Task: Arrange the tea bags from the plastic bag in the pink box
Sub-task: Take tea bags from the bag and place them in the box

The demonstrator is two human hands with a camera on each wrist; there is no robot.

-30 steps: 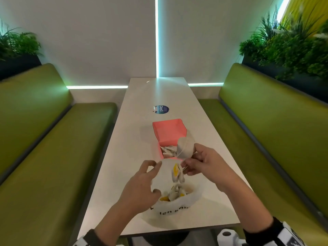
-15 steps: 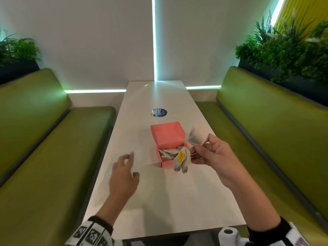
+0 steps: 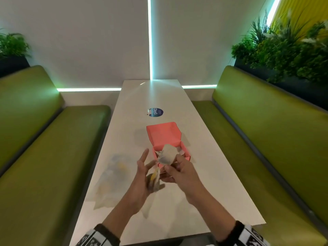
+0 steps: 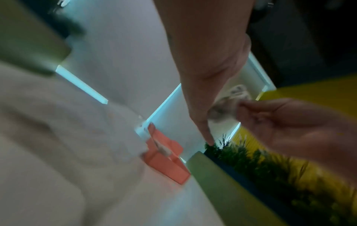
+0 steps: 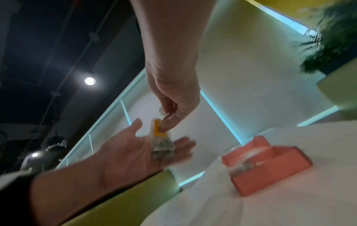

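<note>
Holding a small cluster of tea bags, the right hand pinches them between thumb and fingertips above the table, a yellow tag dangling below. Just beside it the left hand is spread flat, palm up, fingers straight, cupped under the hanging bags and gripping nothing. To the left the plastic bag lies slack on the table; blur hides how much it holds, though something yellow shows inside. Farther off, the pink box stands with its lid up and several tea bags already in it. Judging by this, the task is partway through: these bags and the plastic bag's remainder are left
</note>
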